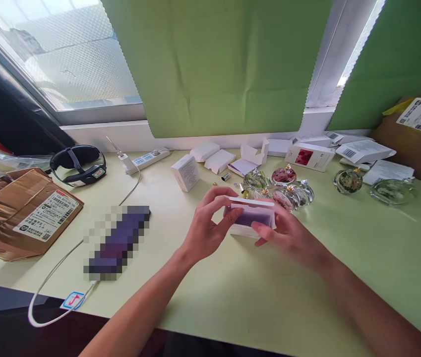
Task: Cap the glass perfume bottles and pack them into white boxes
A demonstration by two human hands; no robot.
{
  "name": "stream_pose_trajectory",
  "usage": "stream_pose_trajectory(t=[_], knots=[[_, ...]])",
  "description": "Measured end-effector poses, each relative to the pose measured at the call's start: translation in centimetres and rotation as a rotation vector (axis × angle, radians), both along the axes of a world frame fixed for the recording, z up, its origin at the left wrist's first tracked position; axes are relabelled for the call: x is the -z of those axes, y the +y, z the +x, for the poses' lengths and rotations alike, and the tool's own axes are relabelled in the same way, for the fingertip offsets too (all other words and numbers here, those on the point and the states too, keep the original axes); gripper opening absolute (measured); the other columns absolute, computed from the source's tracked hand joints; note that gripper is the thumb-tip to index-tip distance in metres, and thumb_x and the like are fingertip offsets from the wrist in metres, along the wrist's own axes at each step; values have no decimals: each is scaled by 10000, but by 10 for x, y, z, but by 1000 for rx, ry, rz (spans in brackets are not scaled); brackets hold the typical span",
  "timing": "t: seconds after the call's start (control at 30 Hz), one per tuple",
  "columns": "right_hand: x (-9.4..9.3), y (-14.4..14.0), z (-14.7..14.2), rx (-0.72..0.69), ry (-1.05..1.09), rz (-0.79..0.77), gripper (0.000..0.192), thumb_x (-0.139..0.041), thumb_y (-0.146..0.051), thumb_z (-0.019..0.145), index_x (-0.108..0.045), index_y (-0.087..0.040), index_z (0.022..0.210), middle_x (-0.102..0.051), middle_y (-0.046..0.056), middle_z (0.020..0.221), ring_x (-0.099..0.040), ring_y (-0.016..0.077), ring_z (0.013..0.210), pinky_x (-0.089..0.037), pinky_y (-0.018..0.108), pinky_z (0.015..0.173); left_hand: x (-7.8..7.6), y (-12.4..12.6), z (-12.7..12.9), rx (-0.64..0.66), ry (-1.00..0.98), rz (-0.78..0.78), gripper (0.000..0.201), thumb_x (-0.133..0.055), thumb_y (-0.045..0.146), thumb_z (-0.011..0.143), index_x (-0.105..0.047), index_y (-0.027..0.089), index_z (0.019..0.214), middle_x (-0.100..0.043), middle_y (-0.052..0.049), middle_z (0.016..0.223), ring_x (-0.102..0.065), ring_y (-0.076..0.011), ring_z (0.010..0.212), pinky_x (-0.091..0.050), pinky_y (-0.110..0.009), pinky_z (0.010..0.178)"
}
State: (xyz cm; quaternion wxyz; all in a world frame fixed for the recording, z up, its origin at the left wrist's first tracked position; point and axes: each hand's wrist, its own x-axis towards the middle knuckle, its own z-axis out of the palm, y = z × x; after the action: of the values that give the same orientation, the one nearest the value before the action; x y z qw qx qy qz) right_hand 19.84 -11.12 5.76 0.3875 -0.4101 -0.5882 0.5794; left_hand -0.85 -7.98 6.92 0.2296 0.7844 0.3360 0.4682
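Both hands hold a small white cardboard box just above the pale green table, its open side facing me with a shadowed inside. My left hand grips its left end, thumb on the front and fingers over the top flap. My right hand holds the right end from below and behind. Right behind the box stand several round glass perfume bottles with pink and green contents and gold caps.
More white boxes and a pink-printed carton lie near the wall. Two green glass bottles sit at the right. A brown parcel sits on the left. A black headset, a power strip and a white cable lie nearby.
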Motion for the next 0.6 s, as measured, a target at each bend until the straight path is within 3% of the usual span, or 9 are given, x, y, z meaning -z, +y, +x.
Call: stream_pose_trajectory(t=[0.13,0.4,0.6], knots=[[-5,-5,-3,-14,-145,52,501,-696,-421,861,-506,-361,1321,-652,25,1156,-660,221,949,-580,345,767,0,-2,0,75,-11,60,92,-568,229,968,-655,202,958,-633,-88,1098,-645,-169,937,-555,-303,739],[-10,-7,-4,-87,-117,43,481,-659,-427,891,-488,-326,1329,-659,20,1001,-615,170,764,-532,297,641,3,-4,-4,77,31,195,185,-565,129,951,-673,212,1077,-658,-76,1046,-653,-144,905,-552,-245,707],[-9,-7,-3,-79,-179,69,522,-659,-439,891,-447,-307,1349,-665,31,1049,-622,171,748,-509,298,619,3,-4,-7,159,84,239,295,-465,68,962,-641,214,1149,-629,-99,1106,-639,-149,944,-557,-257,746]])
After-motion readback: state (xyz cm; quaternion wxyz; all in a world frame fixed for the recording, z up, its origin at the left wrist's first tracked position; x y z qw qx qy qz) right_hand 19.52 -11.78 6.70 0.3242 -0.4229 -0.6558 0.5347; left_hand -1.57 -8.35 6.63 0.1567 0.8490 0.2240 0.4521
